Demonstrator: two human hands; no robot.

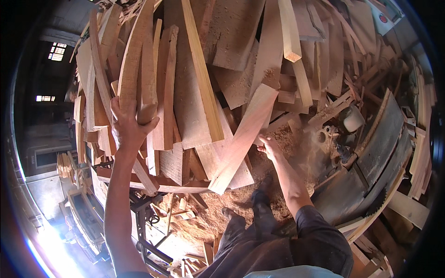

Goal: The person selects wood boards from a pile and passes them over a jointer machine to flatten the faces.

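My left hand [126, 121] grips the near end of a thick, curved piece of timber [134, 60] on the left of the pile, thumb on one side and fingers on the other. A pale reddish board [244, 139] lies slantwise over the front of the pile, its lower end sticking out toward me. At this board's right edge is my right hand [270, 148], its fingers closed together against it; the fingertips are partly hidden. Between my hands, a long yellowish strip [204, 74] and several wide planks [187, 92] point toward me.
A machine with a dark metal table [378, 153] and a toothed blade [378, 204] stands at the right. Sawdust [194, 222] and offcuts cover the floor around my feet. A dark metal frame with a handwheel [153, 217] is below the pile. More timber [419, 153] is stacked far right.
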